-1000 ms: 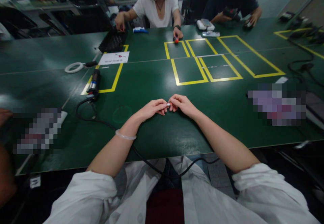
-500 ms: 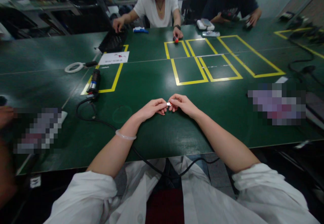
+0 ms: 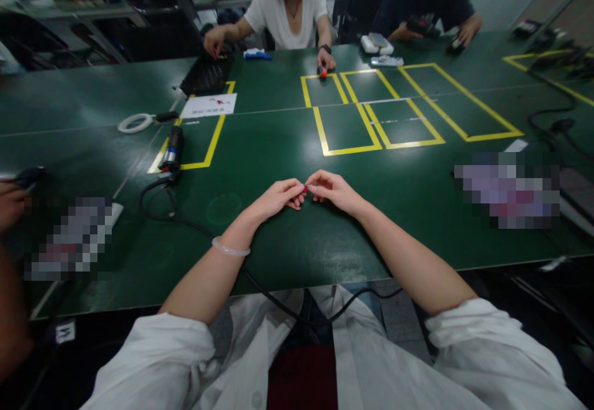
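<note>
Left fingers (image 3: 296, 191) and right fingers (image 3: 320, 179) pinch a seemingly red piece (image 3: 305, 189).

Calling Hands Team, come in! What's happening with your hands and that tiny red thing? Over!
Left hand and right hand: pinched together at small red piece. Piece: mostly hidden by fingers. Nearby: black cable passing under left forearm.

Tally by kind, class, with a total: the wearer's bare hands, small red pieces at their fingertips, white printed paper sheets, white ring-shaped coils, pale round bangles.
Bare left hand and right hand: 2
Small red piece: 1
White printed paper sheet: 1
White ring-shaped coil: 1
Pale round bangle: 1
Total: 6
</note>
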A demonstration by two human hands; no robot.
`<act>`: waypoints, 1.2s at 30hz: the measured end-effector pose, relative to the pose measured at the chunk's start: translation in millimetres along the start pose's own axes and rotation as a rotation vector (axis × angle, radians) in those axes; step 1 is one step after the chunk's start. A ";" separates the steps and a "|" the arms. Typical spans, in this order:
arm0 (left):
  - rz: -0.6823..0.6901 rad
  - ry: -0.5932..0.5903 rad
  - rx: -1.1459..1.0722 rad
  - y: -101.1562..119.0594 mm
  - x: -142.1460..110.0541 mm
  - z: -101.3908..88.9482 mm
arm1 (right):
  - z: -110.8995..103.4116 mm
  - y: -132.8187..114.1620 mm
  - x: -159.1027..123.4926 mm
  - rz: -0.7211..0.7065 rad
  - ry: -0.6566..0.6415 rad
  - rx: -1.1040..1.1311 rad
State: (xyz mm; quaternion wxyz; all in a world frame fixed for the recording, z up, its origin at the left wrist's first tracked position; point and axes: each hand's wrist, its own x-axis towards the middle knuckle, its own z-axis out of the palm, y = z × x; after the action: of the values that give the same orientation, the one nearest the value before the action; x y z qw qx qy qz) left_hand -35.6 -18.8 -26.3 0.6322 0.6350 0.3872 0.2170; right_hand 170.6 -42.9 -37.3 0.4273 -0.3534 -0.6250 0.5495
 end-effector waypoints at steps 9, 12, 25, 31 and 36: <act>0.123 0.102 0.163 1.3 -2.0 3.4 | -1.2 8.3 1.2 0.009 0.086 -0.156; 0.202 0.150 0.274 1.1 -2.7 4.1 | -2.5 9.2 0.7 -0.009 0.098 -0.220; 0.279 0.234 0.468 1.2 -3.4 5.5 | -2.1 -2.0 -4.4 -0.144 0.076 -0.518; 0.256 0.217 0.433 0.4 -2.3 4.4 | -1.9 -2.5 -4.8 -0.189 0.087 -0.581; 0.232 0.112 0.334 5.7 -3.8 4.0 | -1.4 -5.9 -6.0 -0.195 0.098 -0.572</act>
State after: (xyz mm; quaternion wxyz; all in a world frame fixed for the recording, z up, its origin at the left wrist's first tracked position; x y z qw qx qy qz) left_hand -33.6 -23.7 -20.4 0.4662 0.7584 0.3767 0.2562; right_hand 174.3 -48.7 -32.3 0.3908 -0.4237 -0.7641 0.2897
